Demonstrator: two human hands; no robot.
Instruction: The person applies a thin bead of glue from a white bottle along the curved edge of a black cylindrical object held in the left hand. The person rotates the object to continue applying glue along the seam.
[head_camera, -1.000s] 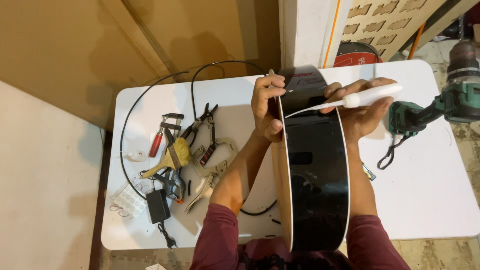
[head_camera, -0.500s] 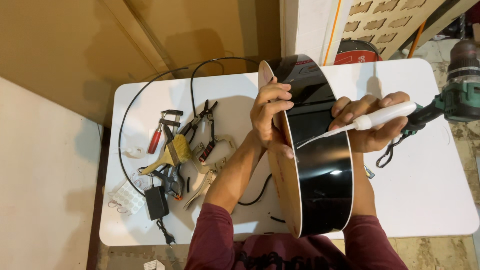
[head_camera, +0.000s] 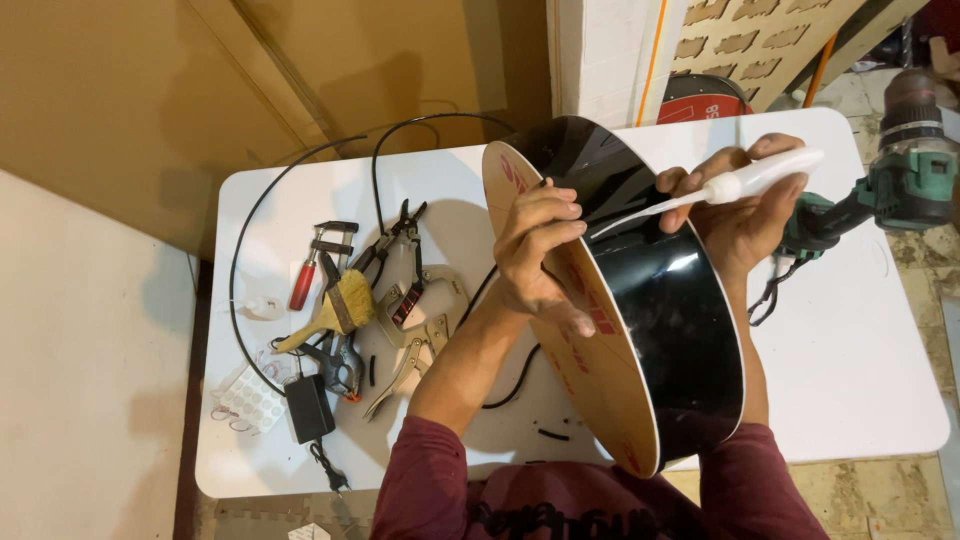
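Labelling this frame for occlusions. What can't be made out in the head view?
- Nozzle tip of the white tube in the right hand: too thin against the glossy black drum-shaped piece to tell whether it touches.
- Left hand palm: turned away, against the tan face.
- Green drill: cut off by the right edge.
- Tool pile: overlapping, small parts unclear.

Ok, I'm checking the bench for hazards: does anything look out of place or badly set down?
Yes. The green cordless drill lies at the table's far right edge, part of it past the rim. The hand tools are heaped loosely at the left among a looping black cable. Nothing looks spilled or broken.
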